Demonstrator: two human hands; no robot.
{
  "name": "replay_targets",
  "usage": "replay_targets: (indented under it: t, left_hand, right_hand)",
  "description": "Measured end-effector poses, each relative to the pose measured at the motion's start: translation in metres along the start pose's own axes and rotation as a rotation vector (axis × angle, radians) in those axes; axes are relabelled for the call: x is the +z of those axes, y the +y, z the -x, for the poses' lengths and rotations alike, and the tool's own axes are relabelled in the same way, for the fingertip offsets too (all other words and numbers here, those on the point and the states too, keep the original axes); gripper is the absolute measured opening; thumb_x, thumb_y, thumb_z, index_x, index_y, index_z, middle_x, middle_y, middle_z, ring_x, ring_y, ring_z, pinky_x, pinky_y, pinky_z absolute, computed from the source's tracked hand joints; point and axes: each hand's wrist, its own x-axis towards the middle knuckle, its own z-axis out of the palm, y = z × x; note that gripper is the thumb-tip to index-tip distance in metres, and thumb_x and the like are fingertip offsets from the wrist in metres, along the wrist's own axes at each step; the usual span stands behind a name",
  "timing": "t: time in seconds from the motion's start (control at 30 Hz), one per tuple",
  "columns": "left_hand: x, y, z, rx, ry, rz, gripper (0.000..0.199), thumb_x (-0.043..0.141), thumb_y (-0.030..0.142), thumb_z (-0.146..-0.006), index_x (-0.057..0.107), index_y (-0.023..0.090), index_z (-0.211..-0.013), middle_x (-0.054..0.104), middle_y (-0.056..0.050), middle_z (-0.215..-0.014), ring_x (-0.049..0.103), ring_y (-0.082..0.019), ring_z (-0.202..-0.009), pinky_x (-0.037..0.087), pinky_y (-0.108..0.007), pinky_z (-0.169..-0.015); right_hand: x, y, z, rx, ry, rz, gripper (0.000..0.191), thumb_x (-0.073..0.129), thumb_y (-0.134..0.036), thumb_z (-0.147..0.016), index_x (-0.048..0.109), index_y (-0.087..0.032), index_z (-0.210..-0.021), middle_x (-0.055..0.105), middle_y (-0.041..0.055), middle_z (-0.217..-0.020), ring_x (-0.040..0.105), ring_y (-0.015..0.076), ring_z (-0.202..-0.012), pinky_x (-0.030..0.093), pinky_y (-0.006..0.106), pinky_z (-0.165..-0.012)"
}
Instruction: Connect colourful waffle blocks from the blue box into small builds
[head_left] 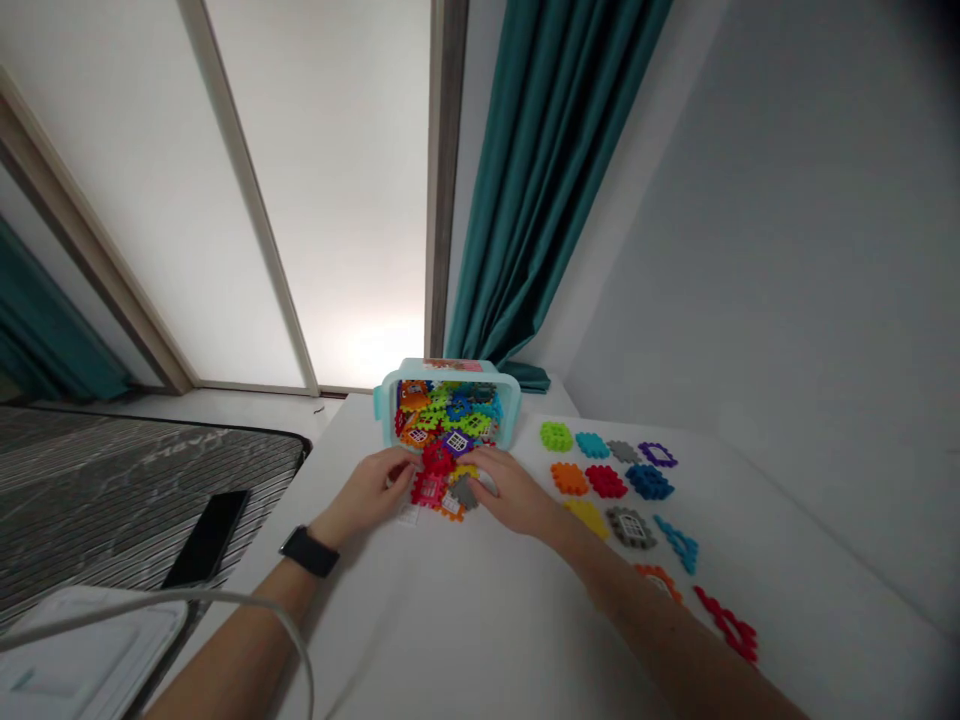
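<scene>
A pale turquoise bin [385,394] lies on its side on the white table, its mouth toward me and full of colorful plastic interlocking tiles. Several tiles have spilled in front, among them a purple window tile [457,443], red tiles [429,489] and a grey tile [464,492]. My left hand [375,487], wearing a black watch, is at the left edge of this spill, thumb and index finger apart beside the red tiles. On the other side, my right hand [517,492] reaches over the spill, fingers near the purple tile and thumb apart by the grey one.
Sorted tiles stand in rows at the right, including green ones [556,436], dark blue ones [649,482] and long red ones [729,625]. Left of the white table [420,620] lie a black phone [206,540] and a white lid [82,650]. A pale cable [225,597] crosses the lower left.
</scene>
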Motion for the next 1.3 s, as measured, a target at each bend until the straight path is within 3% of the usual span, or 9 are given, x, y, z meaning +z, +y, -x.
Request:
replay_targets:
  t: [0.1, 0.37, 0.53, 0.77, 1.0, 1.17, 1.3]
  left_hand:
    - [-0.002, -0.003, 0.003, 0.041, -0.034, -0.064, 0.024, 0.046, 0.025, -0.094, 0.069, 0.020, -0.100, 0.073, -0.006, -0.098, 0.064, -0.015, -0.073, 0.050, -0.026, -0.067]
    - [0.000, -0.011, 0.003, 0.036, 0.036, -0.167, 0.023, 0.047, 0.023, -0.093, 0.069, 0.019, -0.099, 0.073, -0.006, -0.091, 0.060, -0.014, -0.067, 0.048, -0.028, -0.068]
    - [0.003, -0.013, 0.003, 0.031, -0.039, -0.206, 0.023, 0.049, 0.026, -0.093, 0.068, 0.020, -0.104, 0.071, -0.005, -0.092, 0.062, -0.016, -0.070, 0.049, -0.028, -0.068]
    - [0.013, -0.014, 0.003, 0.096, -0.124, -0.278, 0.032, 0.053, 0.026, -0.090, 0.064, 0.021, -0.119, 0.069, -0.007, -0.102, 0.064, -0.020, -0.085, 0.051, -0.032, -0.080]
    - [0.019, -0.012, 0.003, 0.122, -0.162, -0.436, 0.032, 0.053, 0.027, -0.089, 0.064, 0.020, -0.119, 0.065, -0.009, -0.101, 0.063, -0.025, -0.095, 0.050, -0.035, -0.085]
    - [0.017, -0.008, 0.003, 0.108, -0.166, -0.403, 0.027, 0.051, 0.026, -0.091, 0.066, 0.020, -0.113, 0.065, -0.009, -0.099, 0.063, -0.023, -0.092, 0.050, -0.034, -0.084]
    - [0.016, -0.002, 0.003, 0.036, -0.103, -0.274, 0.023, 0.050, 0.024, -0.091, 0.068, 0.020, -0.105, 0.066, -0.007, -0.098, 0.064, -0.022, -0.088, 0.049, -0.034, -0.082]
  right_hand:
    - [0.007, 0.007, -0.004, -0.017, 0.063, 0.035, 0.028, 0.052, -0.013, -0.091, 0.062, -0.021, -0.116, 0.068, 0.0102, -0.115, 0.061, 0.0253, -0.111, 0.047, 0.046, -0.100]
    - [0.019, 0.016, -0.014, -0.009, 0.152, 0.096, 0.030, 0.050, -0.013, -0.091, 0.061, -0.022, -0.117, 0.066, 0.0103, -0.117, 0.058, 0.0267, -0.110, 0.046, 0.048, -0.100]
    - [0.017, 0.018, -0.020, -0.001, 0.122, 0.227, 0.031, 0.051, -0.012, -0.089, 0.062, -0.021, -0.117, 0.064, 0.0118, -0.119, 0.054, 0.0299, -0.115, 0.044, 0.051, -0.101]
    - [0.024, 0.014, -0.024, -0.020, 0.044, 0.372, 0.037, 0.057, -0.010, -0.086, 0.062, -0.022, -0.120, 0.061, 0.0132, -0.126, 0.049, 0.0326, -0.122, 0.039, 0.054, -0.104]
    - [0.022, 0.008, -0.027, -0.003, 0.047, 0.388, 0.022, 0.052, -0.010, -0.091, 0.066, -0.018, -0.106, 0.071, 0.0135, -0.104, 0.060, 0.0292, -0.104, 0.041, 0.049, -0.101]
    - [0.013, 0.011, -0.034, 0.206, 0.235, 0.179, 0.018, 0.051, -0.015, -0.091, 0.067, -0.021, -0.097, 0.073, 0.0099, -0.096, 0.065, 0.0271, -0.095, 0.048, 0.046, -0.093]
    - [0.010, 0.003, -0.036, 0.512, 0.437, -0.410, 0.012, 0.056, -0.030, -0.088, 0.064, -0.022, -0.091, 0.073, 0.0039, -0.083, 0.069, 0.0223, -0.076, 0.055, 0.037, -0.073]
